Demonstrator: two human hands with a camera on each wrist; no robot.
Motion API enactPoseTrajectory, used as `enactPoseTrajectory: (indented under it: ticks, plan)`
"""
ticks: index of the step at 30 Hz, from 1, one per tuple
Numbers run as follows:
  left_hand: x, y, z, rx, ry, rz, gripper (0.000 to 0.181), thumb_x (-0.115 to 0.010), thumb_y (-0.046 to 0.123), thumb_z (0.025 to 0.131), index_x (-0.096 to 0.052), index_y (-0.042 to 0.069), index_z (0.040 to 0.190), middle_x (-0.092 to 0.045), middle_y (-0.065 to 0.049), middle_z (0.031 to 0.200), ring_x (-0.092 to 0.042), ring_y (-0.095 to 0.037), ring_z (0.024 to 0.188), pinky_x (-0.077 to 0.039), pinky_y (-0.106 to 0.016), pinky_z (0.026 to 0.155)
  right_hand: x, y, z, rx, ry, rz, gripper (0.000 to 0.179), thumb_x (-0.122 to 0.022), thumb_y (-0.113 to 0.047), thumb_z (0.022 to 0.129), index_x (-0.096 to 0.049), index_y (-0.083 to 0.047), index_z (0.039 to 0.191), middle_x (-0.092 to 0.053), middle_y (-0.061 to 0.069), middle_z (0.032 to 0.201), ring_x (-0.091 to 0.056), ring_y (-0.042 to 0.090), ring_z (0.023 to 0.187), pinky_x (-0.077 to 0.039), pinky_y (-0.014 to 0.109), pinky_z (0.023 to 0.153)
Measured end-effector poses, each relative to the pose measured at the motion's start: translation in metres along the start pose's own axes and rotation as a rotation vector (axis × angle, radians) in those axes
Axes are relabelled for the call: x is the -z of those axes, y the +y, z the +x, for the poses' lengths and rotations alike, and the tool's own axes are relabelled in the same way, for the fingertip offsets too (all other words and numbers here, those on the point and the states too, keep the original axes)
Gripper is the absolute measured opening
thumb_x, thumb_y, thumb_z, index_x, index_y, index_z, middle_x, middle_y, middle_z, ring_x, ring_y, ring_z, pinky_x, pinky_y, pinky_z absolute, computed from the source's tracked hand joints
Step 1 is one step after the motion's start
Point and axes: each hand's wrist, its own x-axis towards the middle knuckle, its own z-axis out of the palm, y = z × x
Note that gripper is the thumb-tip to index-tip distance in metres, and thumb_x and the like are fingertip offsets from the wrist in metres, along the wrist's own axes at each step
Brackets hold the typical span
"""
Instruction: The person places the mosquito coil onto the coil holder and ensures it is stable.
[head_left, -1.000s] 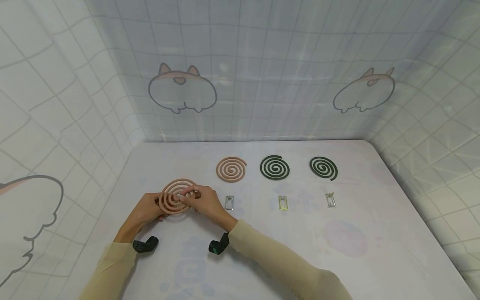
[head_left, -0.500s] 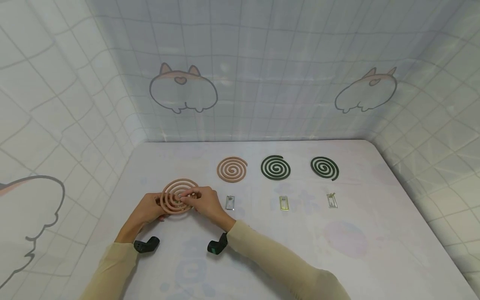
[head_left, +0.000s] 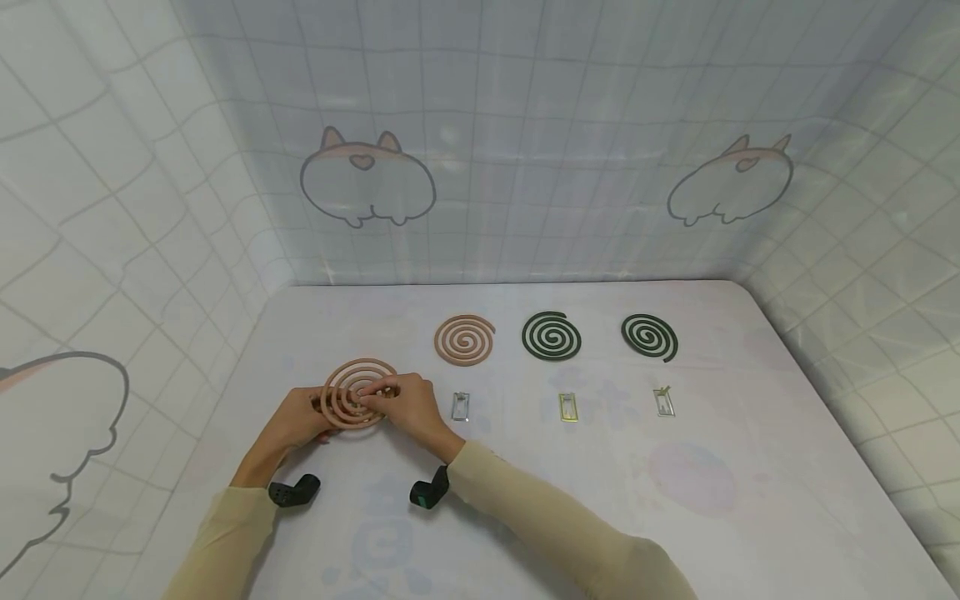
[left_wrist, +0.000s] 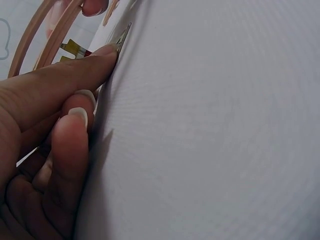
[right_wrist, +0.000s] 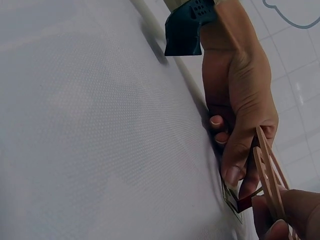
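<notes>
A tan mosquito coil (head_left: pixel 337 410) is held just over the table at the left in the head view. My right hand (head_left: pixel 408 404) pinches it near its centre from above. Beneath the coil, my left hand (head_left: pixel 296 417) grips a small metal coil stand, mostly hidden from above. The left wrist view shows the stand (left_wrist: pixel 123 40) against the tabletop under the left fingertips, its yellowish tab rising toward the coil (left_wrist: pixel 27 37). In the right wrist view, the stand (right_wrist: pixel 230 202) has a red part beside the coil (right_wrist: pixel 267 172). Whether tab and coil touch is unclear.
Behind lie another tan coil (head_left: pixel 464 340) and two green coils, one in the middle (head_left: pixel 551 337) and one at the right (head_left: pixel 649 337). In front of them lie three flat metal stands: silver (head_left: pixel 461 407), gold (head_left: pixel 568 407) and silver with a raised tab (head_left: pixel 663 402).
The right wrist has shifted slightly left while its fingers stay at the coil's centre. The left hand and the coil have hardly moved.
</notes>
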Motion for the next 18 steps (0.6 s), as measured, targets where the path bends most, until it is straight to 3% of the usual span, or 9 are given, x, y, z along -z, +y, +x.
enactPoseTrajectory:
  ticks: [6,18]
  plan:
    - [-0.0004,0.0,-0.0008,-0.01,0.006,0.002,0.038,-0.078,0.014,0.092,-0.069,-0.009,0.121,-0.07,-0.005,0.073,-0.062,-0.018,0.053,-0.053,-0.03,0.051,-0.0021,0.0018,0.0016,0.002,0.016,-0.046,0.011,-0.083,-0.032,0.089,-0.084,-0.023,0.095,-0.067,-0.017,0.074,-0.039,0.004,0.059,-0.033,0.021,0.054]
    - [0.0002,-0.0001,-0.0001,0.004,-0.008,-0.019,0.037,-0.081,0.013,0.089,-0.07,-0.008,0.118,-0.07,-0.006,0.075,-0.062,-0.019,0.054,-0.054,-0.031,0.052,-0.0009,-0.0031,0.0037,0.017,0.04,0.014,0.014,-0.082,-0.036,0.09,-0.084,-0.024,0.096,-0.07,-0.022,0.083,-0.047,0.003,0.063,-0.037,0.021,0.055]
